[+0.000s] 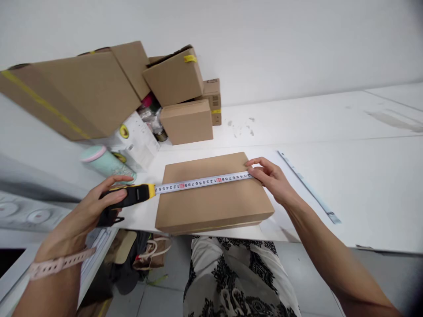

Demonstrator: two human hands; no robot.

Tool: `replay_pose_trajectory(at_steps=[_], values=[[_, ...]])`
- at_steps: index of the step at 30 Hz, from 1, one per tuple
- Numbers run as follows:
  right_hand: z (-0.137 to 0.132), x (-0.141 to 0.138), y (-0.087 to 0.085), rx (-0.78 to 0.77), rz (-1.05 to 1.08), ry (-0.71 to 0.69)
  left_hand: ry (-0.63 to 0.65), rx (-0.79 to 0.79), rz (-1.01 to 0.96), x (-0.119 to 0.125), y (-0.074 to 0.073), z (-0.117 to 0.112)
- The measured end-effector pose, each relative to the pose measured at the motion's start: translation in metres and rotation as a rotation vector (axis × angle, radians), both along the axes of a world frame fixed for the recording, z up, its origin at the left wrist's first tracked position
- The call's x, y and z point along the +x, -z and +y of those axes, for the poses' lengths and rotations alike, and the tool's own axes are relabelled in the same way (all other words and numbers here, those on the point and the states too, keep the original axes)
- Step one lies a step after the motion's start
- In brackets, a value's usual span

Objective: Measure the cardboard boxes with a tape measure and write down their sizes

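A flat brown cardboard box (pixel 213 198) lies on the white table (pixel 346 176) near its front edge. My left hand (pixel 90 207) is closed around the black and yellow case of a tape measure (pixel 130 196), just left of the box. The white tape blade (pixel 205 181) runs across the box's top from left to right. My right hand (pixel 269 176) pinches the blade's end at the box's right edge.
Several cardboard boxes (pixel 178 94) are stacked at the back left against the wall. A mint green bottle (pixel 105 163) and a white package (pixel 139 138) lie beside them. A long metal ruler (pixel 307 187) rests to the right. A paper bag (pixel 152 253) sits on the floor.
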State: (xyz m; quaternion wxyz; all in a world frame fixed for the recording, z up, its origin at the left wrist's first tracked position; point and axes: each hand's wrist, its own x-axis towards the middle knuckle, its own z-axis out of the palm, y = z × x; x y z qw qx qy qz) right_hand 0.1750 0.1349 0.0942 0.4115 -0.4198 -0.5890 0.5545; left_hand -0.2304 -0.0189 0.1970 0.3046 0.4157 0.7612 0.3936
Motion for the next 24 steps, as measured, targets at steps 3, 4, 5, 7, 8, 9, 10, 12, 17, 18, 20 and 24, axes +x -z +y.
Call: replay_pose_trajectory(at_steps=[3, 4, 5, 7, 8, 9, 10, 12, 17, 18, 20, 24], values=[[0.000, -0.003, 0.000, 0.015, -0.039, -0.002, 0.035, -0.026, 0.010, -0.001, -0.004, -0.002], [0.000, -0.004, 0.000, 0.014, -0.046, 0.002, 0.050, -0.036, 0.000, -0.002, -0.004, -0.002], [0.000, -0.005, 0.000, 0.011, -0.049, 0.009, 0.070, -0.045, -0.017, -0.002, -0.004, -0.002], [-0.002, -0.007, 0.000, 0.003, -0.051, 0.027, 0.113, -0.045, -0.056, -0.003, -0.003, -0.002], [-0.003, -0.007, 0.001, -0.003, -0.053, 0.036, 0.133, -0.043, -0.076, -0.003, -0.003, -0.002], [-0.003, -0.007, 0.002, -0.008, -0.055, 0.045, 0.147, -0.044, -0.094, -0.002, -0.003, -0.002], [-0.004, -0.007, 0.003, -0.015, -0.055, 0.054, 0.156, -0.048, -0.107, -0.002, -0.003, -0.001], [-0.005, -0.007, 0.006, -0.026, -0.051, 0.068, 0.169, -0.060, -0.116, -0.001, -0.005, 0.000], [-0.005, -0.009, 0.008, -0.025, -0.009, 0.106, 0.156, -0.088, -0.063, -0.009, -0.003, 0.003], [-0.005, -0.010, 0.007, -0.025, -0.005, 0.109, 0.151, -0.099, -0.054, -0.012, -0.002, 0.003], [-0.004, -0.011, 0.004, -0.028, 0.004, 0.100, 0.138, -0.117, -0.035, -0.019, 0.001, 0.005], [0.000, -0.010, 0.003, -0.041, 0.049, 0.067, 0.158, -0.147, 0.028, -0.024, -0.001, 0.010]])
